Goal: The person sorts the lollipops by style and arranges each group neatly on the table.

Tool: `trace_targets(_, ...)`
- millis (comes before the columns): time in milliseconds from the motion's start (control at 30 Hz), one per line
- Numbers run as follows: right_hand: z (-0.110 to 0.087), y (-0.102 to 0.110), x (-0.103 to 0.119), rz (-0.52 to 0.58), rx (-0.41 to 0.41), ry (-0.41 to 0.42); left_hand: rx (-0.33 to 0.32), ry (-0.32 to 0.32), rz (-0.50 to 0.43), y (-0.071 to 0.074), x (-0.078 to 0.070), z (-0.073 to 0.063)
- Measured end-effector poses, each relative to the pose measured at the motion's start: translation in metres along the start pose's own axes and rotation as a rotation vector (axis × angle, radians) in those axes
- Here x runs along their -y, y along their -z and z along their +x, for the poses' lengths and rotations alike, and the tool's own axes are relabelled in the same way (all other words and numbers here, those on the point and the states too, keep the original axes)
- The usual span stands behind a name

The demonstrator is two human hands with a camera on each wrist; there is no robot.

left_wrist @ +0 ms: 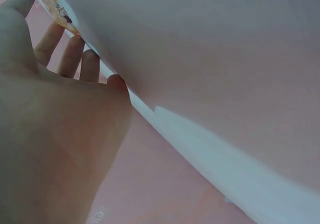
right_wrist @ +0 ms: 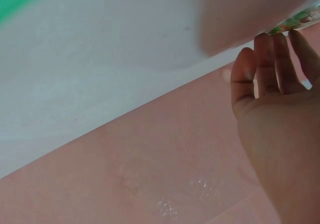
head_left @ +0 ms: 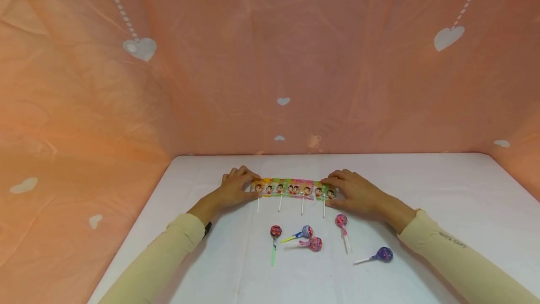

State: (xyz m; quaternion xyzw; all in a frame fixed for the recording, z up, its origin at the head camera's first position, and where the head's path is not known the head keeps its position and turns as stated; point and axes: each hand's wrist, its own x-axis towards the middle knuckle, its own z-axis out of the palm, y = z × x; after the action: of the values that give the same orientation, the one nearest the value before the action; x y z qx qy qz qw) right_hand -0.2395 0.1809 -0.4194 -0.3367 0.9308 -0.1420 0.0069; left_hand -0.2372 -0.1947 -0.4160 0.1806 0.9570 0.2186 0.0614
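Flat lollipops in colourful printed wrappers lie side by side in a row across the table, their white sticks pointing towards me. My left hand (head_left: 234, 188) holds the orange-wrapped lollipop (head_left: 258, 187) at the left end between thumb and fingers. At the right end, my right hand (head_left: 357, 193) grips the green-wrapped lollipop (head_left: 326, 193) by its edges. Between them lie a yellow-green lollipop (head_left: 279, 188) and a pink one (head_left: 302, 189). In the left wrist view, fingertips touch an orange wrapper (left_wrist: 61, 16); the right wrist view shows fingertips at a green wrapper (right_wrist: 295, 23).
Nearer me lie several round lollipops: a red one (head_left: 276, 231) with a green stick, a blue one (head_left: 307, 231), pink ones (head_left: 315, 244) (head_left: 341, 221) and a purple one (head_left: 384, 254). The white table (head_left: 202, 266) meets a pinkish-orange cloth (head_left: 219, 83) behind.
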Motion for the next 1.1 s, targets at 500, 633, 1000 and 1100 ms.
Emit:
trace_targets(500,-0.028,0.027,0.013,0.102,-0.202,0.042,0.046,-0.01,0.021,0.002,-0.002,0.0)
trace_targets(633,-0.037,0.031,0.045,0.133,-0.264,0.058,0.062,-0.023,-0.002,0.011,-0.002,-0.005)
trace_targets(1000,-0.037,0.009,0.149,0.315,-0.168,0.047,-0.045,-0.186,-0.003,0.01,-0.057,-0.052)
trace_targets(1100,-0.03,-0.003,0.158,0.336,-0.073,0.049,0.001,-0.216,-0.041,0.0,-0.07,-0.067)
